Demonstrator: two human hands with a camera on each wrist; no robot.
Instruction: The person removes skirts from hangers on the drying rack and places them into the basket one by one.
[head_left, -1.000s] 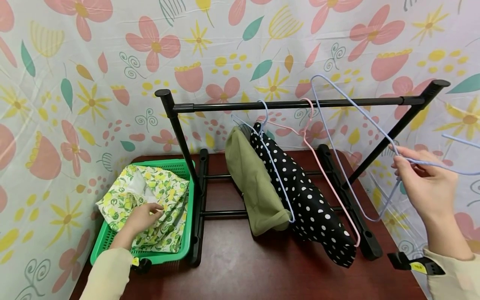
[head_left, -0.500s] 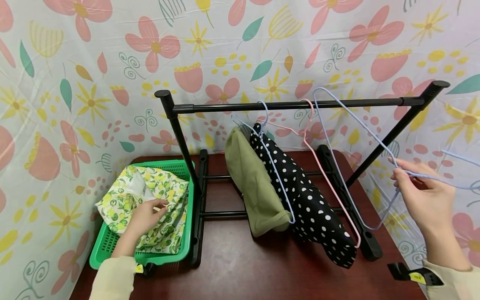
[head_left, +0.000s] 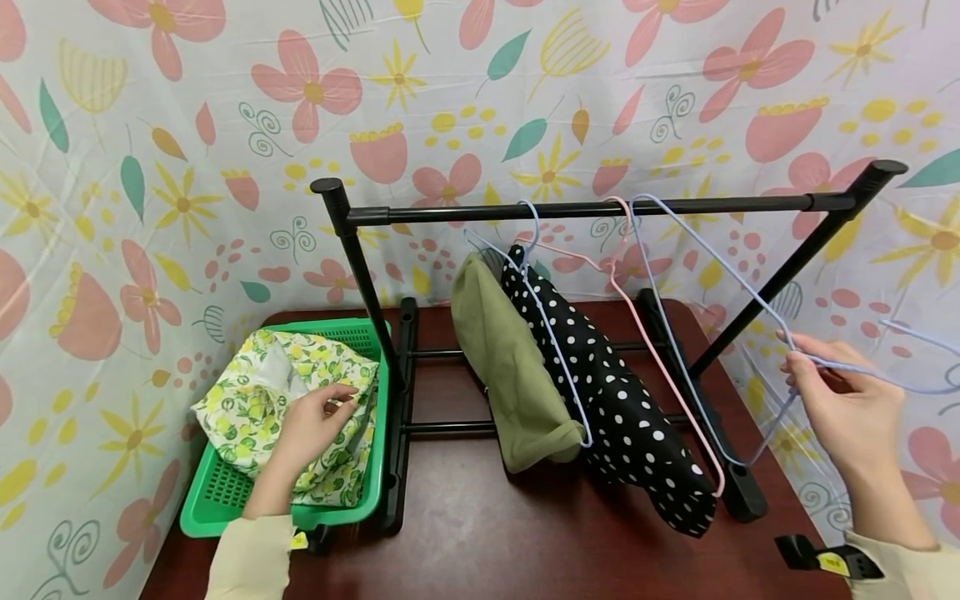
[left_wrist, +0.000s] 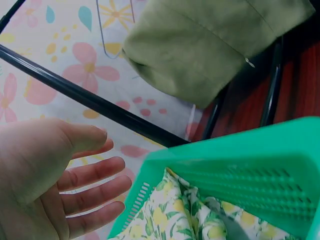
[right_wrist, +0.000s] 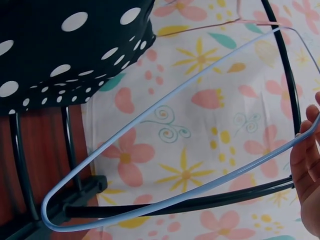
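At the right, my right hand (head_left: 851,404) pinches a light blue clothes hanger (head_left: 733,265) near its neck, with the hook pointing right. No garment is on this hanger, and its loop (right_wrist: 145,116) fills much of the right wrist view. My left hand (head_left: 318,425) hovers over the green basket (head_left: 197,510), fingers loosely bent around nothing. Below it in the basket lies a crumpled lemon-print garment (head_left: 243,392). In the left wrist view the left hand (left_wrist: 75,185) shows spread fingers beside the basket's rim.
A black clothes rack (head_left: 442,214) stands on the dark red table (head_left: 480,533). From its rail hang an olive garment (head_left: 502,367) and a black polka-dot garment (head_left: 622,408) near another blue hanger (head_left: 551,333), plus a pink hanger (head_left: 647,329). Flowered cloth (head_left: 450,75) covers the wall behind.
My right hand has lowered the blue hanger, whose far end now overlaps the rail. My left hand has drifted right and slightly up over the lemon-print garment.
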